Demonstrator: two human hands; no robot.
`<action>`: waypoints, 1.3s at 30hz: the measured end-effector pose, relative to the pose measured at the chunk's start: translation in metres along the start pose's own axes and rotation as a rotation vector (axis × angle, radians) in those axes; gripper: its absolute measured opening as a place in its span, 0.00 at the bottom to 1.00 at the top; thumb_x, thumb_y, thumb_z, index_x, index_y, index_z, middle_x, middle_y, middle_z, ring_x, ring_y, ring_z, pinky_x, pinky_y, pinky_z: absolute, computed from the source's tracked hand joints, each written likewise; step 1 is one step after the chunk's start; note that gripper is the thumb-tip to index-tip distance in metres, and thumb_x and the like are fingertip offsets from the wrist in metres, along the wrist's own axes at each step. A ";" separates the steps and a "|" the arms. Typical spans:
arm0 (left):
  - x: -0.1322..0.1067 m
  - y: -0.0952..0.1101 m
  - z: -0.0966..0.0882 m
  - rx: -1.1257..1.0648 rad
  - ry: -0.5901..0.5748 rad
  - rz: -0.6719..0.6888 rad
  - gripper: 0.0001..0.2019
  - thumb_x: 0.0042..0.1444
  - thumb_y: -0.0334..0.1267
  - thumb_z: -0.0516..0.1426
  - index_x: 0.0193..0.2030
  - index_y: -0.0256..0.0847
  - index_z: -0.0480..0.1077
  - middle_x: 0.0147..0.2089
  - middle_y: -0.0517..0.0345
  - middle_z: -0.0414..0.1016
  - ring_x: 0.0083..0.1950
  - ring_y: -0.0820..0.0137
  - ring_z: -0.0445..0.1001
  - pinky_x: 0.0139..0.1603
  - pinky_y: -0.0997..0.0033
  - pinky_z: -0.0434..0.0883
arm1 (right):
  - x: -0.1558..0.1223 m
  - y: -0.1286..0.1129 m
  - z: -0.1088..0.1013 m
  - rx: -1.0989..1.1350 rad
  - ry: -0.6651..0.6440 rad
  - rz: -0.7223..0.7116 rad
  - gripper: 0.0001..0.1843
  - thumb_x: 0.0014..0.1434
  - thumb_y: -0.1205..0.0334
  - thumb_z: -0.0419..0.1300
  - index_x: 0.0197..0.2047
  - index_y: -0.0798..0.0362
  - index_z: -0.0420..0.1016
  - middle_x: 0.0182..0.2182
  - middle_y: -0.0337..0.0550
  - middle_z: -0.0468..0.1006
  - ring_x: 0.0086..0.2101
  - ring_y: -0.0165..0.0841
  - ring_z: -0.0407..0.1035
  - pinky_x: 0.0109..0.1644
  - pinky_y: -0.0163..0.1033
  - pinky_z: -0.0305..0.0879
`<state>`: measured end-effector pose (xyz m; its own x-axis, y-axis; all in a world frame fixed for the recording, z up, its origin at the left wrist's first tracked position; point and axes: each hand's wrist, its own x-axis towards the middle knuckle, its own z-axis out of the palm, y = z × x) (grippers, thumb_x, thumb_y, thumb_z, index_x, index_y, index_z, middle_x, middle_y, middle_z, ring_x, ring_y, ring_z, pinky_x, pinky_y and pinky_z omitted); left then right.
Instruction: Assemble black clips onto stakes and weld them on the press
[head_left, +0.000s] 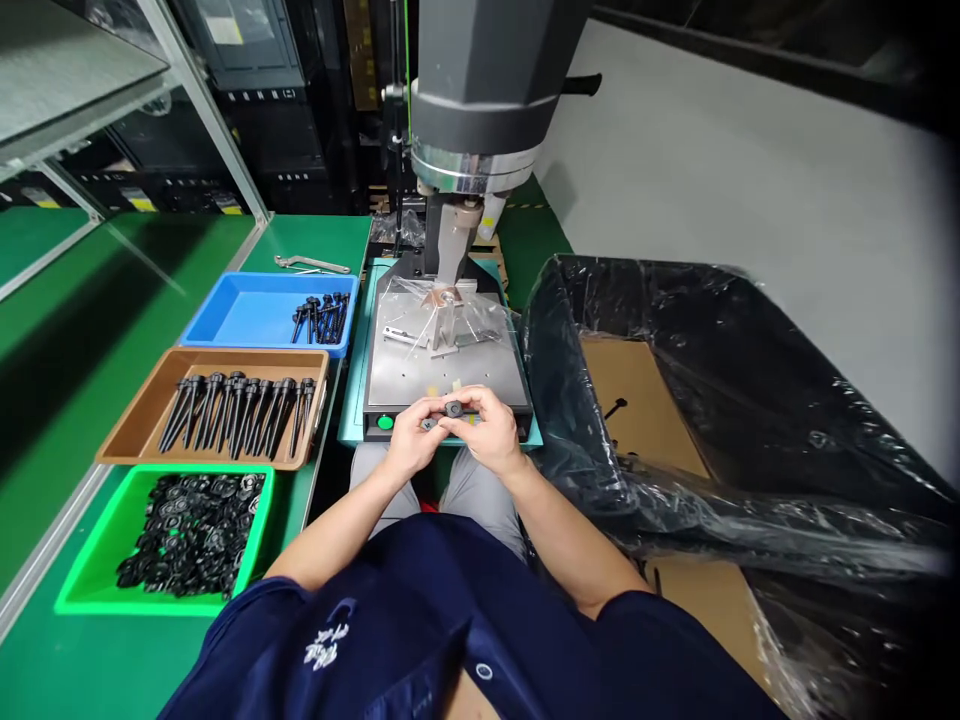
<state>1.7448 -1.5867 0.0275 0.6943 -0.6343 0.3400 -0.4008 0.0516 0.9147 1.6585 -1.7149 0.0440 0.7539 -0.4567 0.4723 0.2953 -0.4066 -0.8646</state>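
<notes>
My left hand [414, 438] and my right hand [489, 432] meet over the front edge of the machine base, fingers closed. Between the fingertips of both sits a small black plastic piece [453, 408] with a squarish end facing up. A second small dark piece [428, 424] shows at my left fingers; whether the two are joined is hidden. Just beyond my hands is the metal base plate [397, 385] of a press-like machine. Its tool head [454, 245] points down at a fixture [444, 325] draped in clear film.
At left stand a blue tray [247, 312] with black stemmed parts, a brown tray [124, 430] with several more, and a green bin [82, 590] of small black pieces. A wrench [311, 264] lies behind. To the right is a box lined with black plastic [720, 350].
</notes>
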 end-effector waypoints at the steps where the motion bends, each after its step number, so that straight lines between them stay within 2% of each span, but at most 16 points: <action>1: 0.000 0.000 -0.001 0.022 0.008 0.009 0.08 0.55 0.37 0.60 0.41 0.39 0.76 0.43 0.53 0.80 0.42 0.68 0.77 0.47 0.67 0.73 | -0.001 -0.002 0.002 -0.013 0.001 -0.009 0.16 0.53 0.55 0.71 0.43 0.47 0.73 0.40 0.43 0.79 0.40 0.36 0.76 0.47 0.43 0.75; 4: -0.001 0.000 -0.005 0.048 0.013 -0.003 0.07 0.56 0.38 0.60 0.38 0.39 0.76 0.40 0.55 0.80 0.42 0.68 0.77 0.48 0.67 0.72 | 0.000 -0.003 0.006 -0.045 -0.004 -0.016 0.15 0.53 0.56 0.70 0.42 0.48 0.73 0.40 0.43 0.80 0.40 0.36 0.76 0.48 0.43 0.74; 6: -0.004 0.000 -0.007 0.023 0.015 -0.039 0.08 0.56 0.40 0.60 0.38 0.39 0.76 0.39 0.54 0.79 0.41 0.68 0.76 0.46 0.67 0.72 | 0.001 -0.002 0.006 -0.054 -0.014 0.012 0.18 0.53 0.56 0.70 0.46 0.48 0.74 0.42 0.44 0.80 0.41 0.37 0.76 0.50 0.44 0.74; 9: -0.007 0.002 -0.009 -0.063 0.043 -0.129 0.10 0.55 0.44 0.61 0.37 0.38 0.76 0.35 0.56 0.78 0.36 0.69 0.74 0.41 0.69 0.72 | 0.002 0.003 0.007 -0.028 -0.094 0.081 0.21 0.55 0.55 0.68 0.51 0.48 0.75 0.47 0.46 0.79 0.44 0.39 0.75 0.52 0.45 0.73; 12: -0.010 0.005 -0.012 -0.141 0.073 -0.215 0.13 0.54 0.47 0.63 0.36 0.37 0.76 0.33 0.56 0.77 0.33 0.71 0.72 0.37 0.70 0.70 | 0.001 0.007 0.008 0.028 -0.205 0.108 0.13 0.61 0.55 0.62 0.47 0.49 0.79 0.45 0.47 0.79 0.45 0.39 0.75 0.50 0.44 0.73; 16: -0.014 0.008 -0.017 -0.234 0.019 -0.274 0.16 0.54 0.49 0.64 0.39 0.36 0.78 0.36 0.54 0.79 0.37 0.69 0.74 0.42 0.67 0.71 | 0.000 0.008 0.012 0.077 -0.221 0.145 0.13 0.63 0.54 0.59 0.45 0.48 0.81 0.46 0.45 0.80 0.48 0.39 0.74 0.54 0.44 0.70; 18: -0.016 0.009 -0.020 -0.265 -0.018 -0.298 0.16 0.55 0.50 0.63 0.39 0.36 0.78 0.34 0.55 0.78 0.35 0.70 0.73 0.41 0.68 0.71 | 0.000 0.008 0.016 0.129 -0.233 0.209 0.13 0.61 0.52 0.61 0.42 0.49 0.82 0.45 0.45 0.80 0.45 0.39 0.74 0.51 0.43 0.71; 23: -0.021 0.011 -0.026 -0.307 -0.055 -0.360 0.17 0.55 0.49 0.63 0.42 0.36 0.78 0.31 0.56 0.76 0.32 0.72 0.71 0.37 0.71 0.69 | 0.000 0.007 0.031 0.385 -0.224 0.441 0.17 0.55 0.47 0.65 0.39 0.51 0.79 0.36 0.43 0.81 0.29 0.33 0.71 0.33 0.40 0.71; 25: -0.024 0.014 -0.030 -0.319 -0.068 -0.372 0.19 0.53 0.50 0.65 0.43 0.35 0.78 0.33 0.54 0.77 0.33 0.71 0.72 0.38 0.70 0.70 | 0.000 0.005 0.038 0.452 -0.208 0.497 0.18 0.53 0.46 0.67 0.39 0.51 0.77 0.34 0.43 0.81 0.28 0.34 0.71 0.32 0.40 0.71; 27: -0.029 0.019 -0.040 -0.284 -0.087 -0.387 0.20 0.51 0.50 0.65 0.42 0.35 0.78 0.33 0.54 0.78 0.33 0.71 0.73 0.37 0.70 0.70 | 0.000 0.003 0.044 0.479 -0.229 0.509 0.19 0.51 0.45 0.69 0.38 0.50 0.77 0.36 0.44 0.81 0.33 0.36 0.74 0.36 0.42 0.73; 30: -0.036 0.031 -0.071 -0.103 -0.047 -0.388 0.18 0.51 0.48 0.65 0.42 0.35 0.79 0.34 0.54 0.78 0.31 0.72 0.72 0.35 0.71 0.69 | -0.001 0.003 0.050 0.503 -0.314 0.495 0.20 0.49 0.46 0.72 0.39 0.50 0.77 0.40 0.45 0.82 0.42 0.39 0.76 0.48 0.46 0.73; 32: -0.039 0.043 -0.104 0.072 0.038 -0.363 0.16 0.53 0.47 0.64 0.42 0.35 0.79 0.38 0.52 0.79 0.34 0.70 0.74 0.36 0.71 0.71 | -0.003 0.005 0.052 0.522 -0.353 0.531 0.22 0.49 0.45 0.72 0.41 0.50 0.77 0.40 0.46 0.83 0.42 0.39 0.77 0.51 0.48 0.73; 35: -0.038 0.058 -0.170 0.390 0.223 -0.368 0.15 0.53 0.44 0.63 0.44 0.36 0.80 0.43 0.50 0.81 0.42 0.66 0.77 0.45 0.67 0.73 | -0.007 0.009 0.052 0.519 -0.364 0.614 0.24 0.48 0.43 0.72 0.40 0.51 0.78 0.37 0.47 0.83 0.39 0.39 0.78 0.48 0.48 0.75; 39: -0.024 0.056 -0.259 0.828 0.435 -0.545 0.15 0.55 0.41 0.61 0.48 0.39 0.80 0.46 0.51 0.82 0.47 0.62 0.79 0.53 0.65 0.72 | -0.012 0.013 0.049 0.493 -0.354 0.639 0.26 0.45 0.41 0.73 0.39 0.53 0.78 0.34 0.49 0.83 0.35 0.38 0.78 0.41 0.45 0.76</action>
<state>1.8604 -1.3682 0.1273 0.9886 -0.0771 0.1295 -0.1393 -0.7949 0.5905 1.6819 -1.6754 0.0187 0.9750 -0.1749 -0.1371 -0.0868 0.2681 -0.9595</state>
